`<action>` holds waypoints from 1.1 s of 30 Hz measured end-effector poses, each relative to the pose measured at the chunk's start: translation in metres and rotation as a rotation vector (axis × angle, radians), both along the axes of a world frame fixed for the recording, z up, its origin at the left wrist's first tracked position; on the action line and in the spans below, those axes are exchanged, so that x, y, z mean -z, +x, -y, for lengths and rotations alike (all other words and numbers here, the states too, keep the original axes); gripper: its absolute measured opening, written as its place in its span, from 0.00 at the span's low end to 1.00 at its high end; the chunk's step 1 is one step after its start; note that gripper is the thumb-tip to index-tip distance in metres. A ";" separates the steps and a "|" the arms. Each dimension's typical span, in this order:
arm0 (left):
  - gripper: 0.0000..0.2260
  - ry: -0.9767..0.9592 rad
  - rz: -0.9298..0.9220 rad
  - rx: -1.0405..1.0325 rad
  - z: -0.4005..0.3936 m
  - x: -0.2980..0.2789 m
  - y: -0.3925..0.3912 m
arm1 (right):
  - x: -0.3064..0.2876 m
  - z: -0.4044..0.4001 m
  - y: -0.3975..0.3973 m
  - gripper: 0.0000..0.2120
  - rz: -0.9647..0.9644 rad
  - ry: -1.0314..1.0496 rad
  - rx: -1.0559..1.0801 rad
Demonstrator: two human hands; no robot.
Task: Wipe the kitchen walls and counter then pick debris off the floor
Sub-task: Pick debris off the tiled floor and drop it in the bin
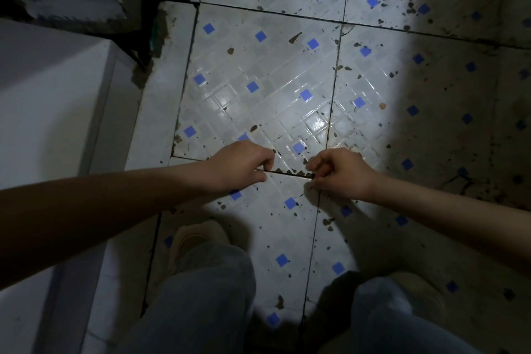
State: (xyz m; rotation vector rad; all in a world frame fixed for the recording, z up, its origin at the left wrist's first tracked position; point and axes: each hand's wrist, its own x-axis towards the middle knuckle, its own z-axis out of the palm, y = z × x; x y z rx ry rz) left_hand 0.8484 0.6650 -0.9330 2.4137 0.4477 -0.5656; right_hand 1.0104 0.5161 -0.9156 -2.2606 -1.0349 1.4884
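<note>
Debris (298,173): small dark brown flecks scattered over the white-and-blue tiled floor (267,72), a dense cluster along the grout line, thicker toward the shadowed right side.

the scene is dim, with one pool of cool light on the middle of the tiled floor (267,86), where glossy tiles throw white glare. the right side and the lower edge fall into deep shadow. both forearms darken toward the frame edges. the grout lines bow slightly from the wide lens, and the dark corners look soft and grainy.
</note>
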 end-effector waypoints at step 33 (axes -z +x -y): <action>0.16 -0.142 0.083 -0.196 0.004 0.009 0.064 | 0.003 0.014 0.055 0.07 0.300 0.156 0.217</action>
